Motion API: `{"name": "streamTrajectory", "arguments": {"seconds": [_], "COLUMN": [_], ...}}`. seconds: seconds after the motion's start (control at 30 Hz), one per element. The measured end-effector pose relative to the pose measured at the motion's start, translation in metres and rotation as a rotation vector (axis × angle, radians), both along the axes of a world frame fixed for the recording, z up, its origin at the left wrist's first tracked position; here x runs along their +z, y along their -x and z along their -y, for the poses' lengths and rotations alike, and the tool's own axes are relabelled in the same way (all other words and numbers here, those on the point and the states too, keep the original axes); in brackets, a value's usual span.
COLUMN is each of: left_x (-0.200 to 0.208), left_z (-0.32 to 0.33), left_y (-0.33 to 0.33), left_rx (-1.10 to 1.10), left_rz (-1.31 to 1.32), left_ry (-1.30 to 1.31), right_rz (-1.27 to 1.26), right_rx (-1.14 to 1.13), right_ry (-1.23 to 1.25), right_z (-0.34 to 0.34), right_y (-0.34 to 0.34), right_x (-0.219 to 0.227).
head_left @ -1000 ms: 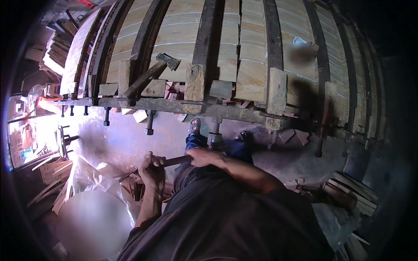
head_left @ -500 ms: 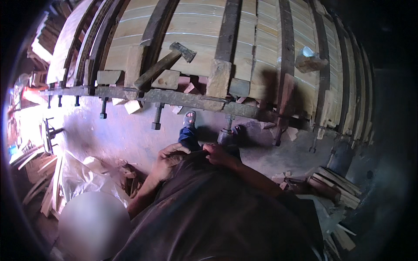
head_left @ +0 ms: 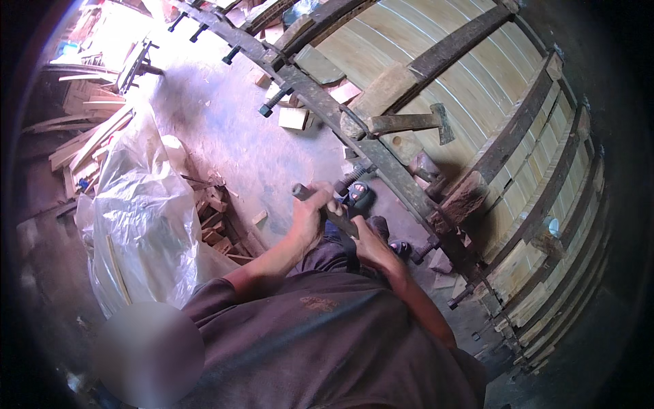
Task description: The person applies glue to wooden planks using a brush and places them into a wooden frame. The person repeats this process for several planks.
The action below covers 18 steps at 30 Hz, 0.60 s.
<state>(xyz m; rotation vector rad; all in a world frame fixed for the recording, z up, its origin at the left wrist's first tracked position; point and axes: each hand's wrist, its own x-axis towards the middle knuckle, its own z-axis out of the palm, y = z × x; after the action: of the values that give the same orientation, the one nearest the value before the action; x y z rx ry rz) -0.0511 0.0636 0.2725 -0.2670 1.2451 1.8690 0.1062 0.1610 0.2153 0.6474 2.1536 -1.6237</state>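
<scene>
My left hand is closed around a dark rod, whose blunt end sticks out past the thumb. Farther along it, my right hand grips the other end. The rod lies slantwise in front of my body. Just beyond my left hand is a threaded clamp bolt on the long metal bar. Whether the rod touches this bolt I cannot tell. A hammer with a wooden handle rests on the clamped boards, its head pointing right.
Dark clamp beams cross the boards, and more bolts stick out along the bar. A plastic sheet lies at left beside wood offcuts. Loose slats are piled behind it. A wood block sits on the boards at right.
The view has turned, so the clamped boards now run slantwise to the right. My hands have moved away from my shirt, and the rod between them shows more clearly.
</scene>
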Motion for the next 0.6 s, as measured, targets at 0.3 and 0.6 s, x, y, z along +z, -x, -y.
{"name": "streamTrajectory", "arguments": {"seconds": [0.3,0.6], "left_x": [-0.003,-0.048], "left_z": [-0.002,-0.028], "left_y": [0.073,0.07], "left_rx": [0.238,0.341], "left_rz": [0.312,0.128], "left_ry": [-0.088,0.069], "right_rz": [-0.276,-0.268], "right_rx": [-0.013,-0.077], "right_ry": [-0.155,-0.251], "right_z": [-0.011,-0.008], "right_y": [0.041,0.129], "right_x": [0.043,0.004]}}
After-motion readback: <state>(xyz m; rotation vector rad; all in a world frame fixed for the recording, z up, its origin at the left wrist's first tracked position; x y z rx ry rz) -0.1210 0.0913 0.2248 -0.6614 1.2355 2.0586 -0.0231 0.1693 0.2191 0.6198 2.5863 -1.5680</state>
